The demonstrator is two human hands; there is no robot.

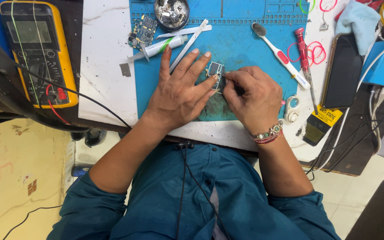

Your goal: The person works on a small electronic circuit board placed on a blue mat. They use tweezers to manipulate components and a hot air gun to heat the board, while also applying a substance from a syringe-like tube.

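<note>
- At the bottom of the frame the person's teal shirt [170,200] fills the view, and a thin black cord [184,178] hangs down its front.
- Both arms reach up to the middle of the frame. The right wrist has a beaded bracelet [267,134] on it.
- The left hand [181,93] lies flat on the blue mat [241,49] with fingers spread apart. Its fingertips touch the small circuit board [215,71], pressing it down at the middle of the mat.
- The right hand [250,98] is curled tight, fingers pinched together on a thin tool [218,91] whose tip pokes out at the board's lower edge. The tool is mostly hidden.
- To the right lie a white toothbrush [278,53] and a red screwdriver [304,53]. A dark phone [344,71] lies further right.
- At the upper left of the frame sits a yellow meter [36,49].
- Near the top of the mat are a white tube [161,46], a second circuit board [143,31] and a round tin [171,12] of metal bits.
</note>
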